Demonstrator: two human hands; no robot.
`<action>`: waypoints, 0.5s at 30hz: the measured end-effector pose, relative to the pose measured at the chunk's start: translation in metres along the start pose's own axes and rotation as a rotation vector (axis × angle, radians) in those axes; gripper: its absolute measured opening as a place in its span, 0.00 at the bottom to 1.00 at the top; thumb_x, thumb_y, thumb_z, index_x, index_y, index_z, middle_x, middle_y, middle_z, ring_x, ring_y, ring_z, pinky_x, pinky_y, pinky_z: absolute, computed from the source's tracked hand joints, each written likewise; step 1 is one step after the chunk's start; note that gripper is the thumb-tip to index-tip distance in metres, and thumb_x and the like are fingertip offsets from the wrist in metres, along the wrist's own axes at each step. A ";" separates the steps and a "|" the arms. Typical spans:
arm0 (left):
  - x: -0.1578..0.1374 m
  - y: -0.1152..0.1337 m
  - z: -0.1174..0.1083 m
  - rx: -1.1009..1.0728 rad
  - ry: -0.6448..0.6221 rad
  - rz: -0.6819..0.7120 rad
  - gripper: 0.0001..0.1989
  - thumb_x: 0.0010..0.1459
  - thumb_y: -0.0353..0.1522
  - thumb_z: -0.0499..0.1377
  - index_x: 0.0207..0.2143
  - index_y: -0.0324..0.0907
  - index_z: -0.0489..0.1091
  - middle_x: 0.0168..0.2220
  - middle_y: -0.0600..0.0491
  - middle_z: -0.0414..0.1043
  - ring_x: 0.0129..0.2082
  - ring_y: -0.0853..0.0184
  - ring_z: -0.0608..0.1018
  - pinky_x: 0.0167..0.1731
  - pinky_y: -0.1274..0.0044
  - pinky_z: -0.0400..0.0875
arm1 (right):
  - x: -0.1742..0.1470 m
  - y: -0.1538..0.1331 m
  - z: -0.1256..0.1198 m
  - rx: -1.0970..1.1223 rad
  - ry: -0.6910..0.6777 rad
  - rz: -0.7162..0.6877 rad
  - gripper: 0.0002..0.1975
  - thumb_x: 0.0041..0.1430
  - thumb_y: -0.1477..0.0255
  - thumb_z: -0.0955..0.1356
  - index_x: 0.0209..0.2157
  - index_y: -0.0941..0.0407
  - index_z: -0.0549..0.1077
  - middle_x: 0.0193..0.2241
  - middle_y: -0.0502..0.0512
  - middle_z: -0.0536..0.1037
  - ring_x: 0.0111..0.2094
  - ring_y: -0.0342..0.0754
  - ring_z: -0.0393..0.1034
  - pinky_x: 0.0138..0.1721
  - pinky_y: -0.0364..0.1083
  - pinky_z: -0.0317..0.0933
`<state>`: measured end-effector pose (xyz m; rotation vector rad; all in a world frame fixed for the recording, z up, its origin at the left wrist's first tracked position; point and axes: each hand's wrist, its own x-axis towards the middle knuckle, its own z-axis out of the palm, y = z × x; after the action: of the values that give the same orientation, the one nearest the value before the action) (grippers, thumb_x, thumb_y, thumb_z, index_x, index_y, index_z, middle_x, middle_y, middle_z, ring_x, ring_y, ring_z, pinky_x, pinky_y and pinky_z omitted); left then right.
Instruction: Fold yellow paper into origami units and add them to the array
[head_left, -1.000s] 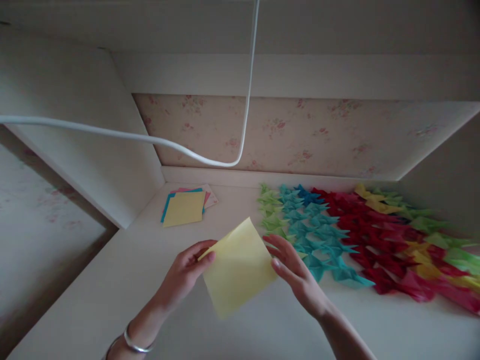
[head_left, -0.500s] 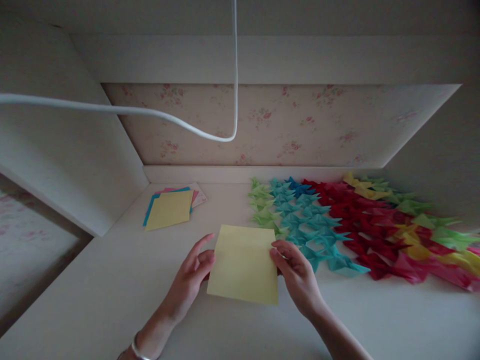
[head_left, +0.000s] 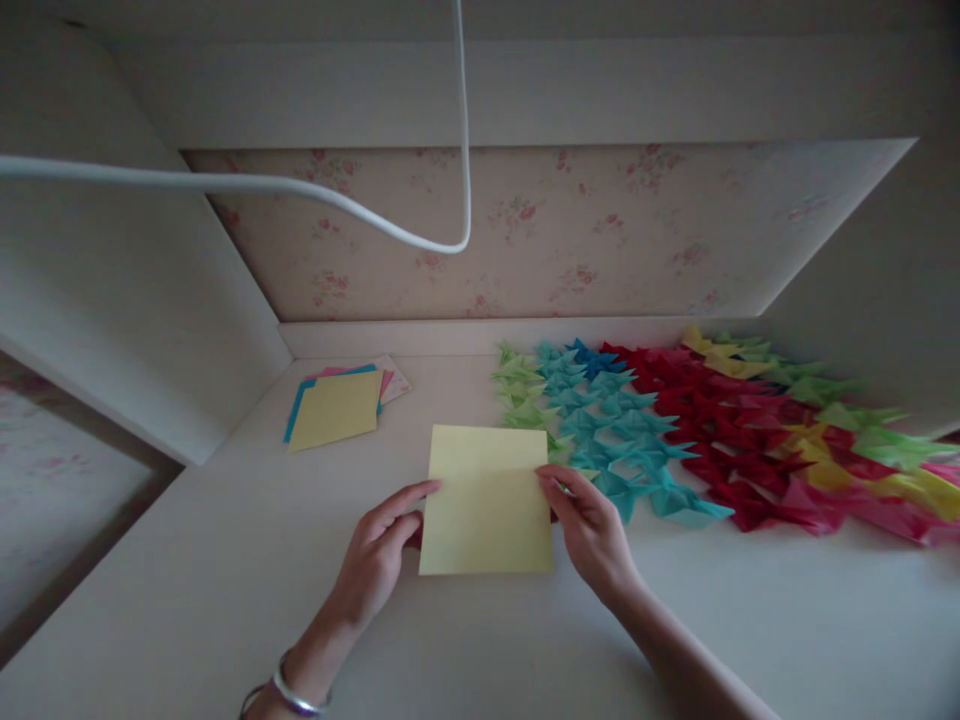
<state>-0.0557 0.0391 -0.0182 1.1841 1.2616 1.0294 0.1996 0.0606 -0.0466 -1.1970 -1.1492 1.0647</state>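
Observation:
A square sheet of pale yellow paper is held over the desk in front of me, flat and unfolded. My right hand pinches its right edge between thumb and fingers. On the opposite side, my left hand has its index fingertip on the left edge, with other fingers partly hidden beneath. Something dark red shows a little behind the sheet near both hands; I cannot make out what it is. A bracelet circles my left wrist.
A small stack of coloured paper, yellow on top, lies at the back left. Many folded paper cranes in green, blue, red and yellow cover the right of the white desk. A white cable hangs across the view.
My left index finger, raised off the sheet before, now rests on its left edge. The sheet has straightened slightly. The whole view has shifted a little.

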 end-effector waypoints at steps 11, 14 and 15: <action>-0.007 0.008 0.006 -0.047 0.191 0.088 0.17 0.52 0.36 0.65 0.45 0.40 0.77 0.32 0.50 0.83 0.27 0.62 0.82 0.25 0.78 0.75 | -0.011 -0.013 -0.007 0.080 -0.140 -0.088 0.13 0.61 0.74 0.65 0.41 0.52 0.80 0.33 0.53 0.82 0.29 0.46 0.74 0.32 0.43 0.68; -0.006 0.011 0.004 0.013 0.247 0.152 0.13 0.50 0.33 0.65 0.40 0.41 0.79 0.36 0.50 0.83 0.29 0.62 0.83 0.27 0.77 0.77 | -0.010 -0.016 -0.009 -0.085 -0.137 -0.244 0.17 0.56 0.78 0.66 0.44 0.50 0.80 0.39 0.53 0.82 0.34 0.47 0.76 0.34 0.42 0.69; -0.006 0.011 0.004 0.033 0.255 0.166 0.12 0.50 0.32 0.65 0.38 0.41 0.79 0.38 0.50 0.83 0.29 0.63 0.83 0.27 0.77 0.78 | -0.010 -0.018 -0.009 -0.139 -0.155 -0.300 0.19 0.54 0.79 0.67 0.46 0.50 0.79 0.41 0.54 0.82 0.36 0.48 0.76 0.35 0.43 0.69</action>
<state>-0.0514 0.0346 -0.0065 1.2268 1.3982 1.3193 0.2077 0.0479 -0.0297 -1.0201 -1.4915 0.8701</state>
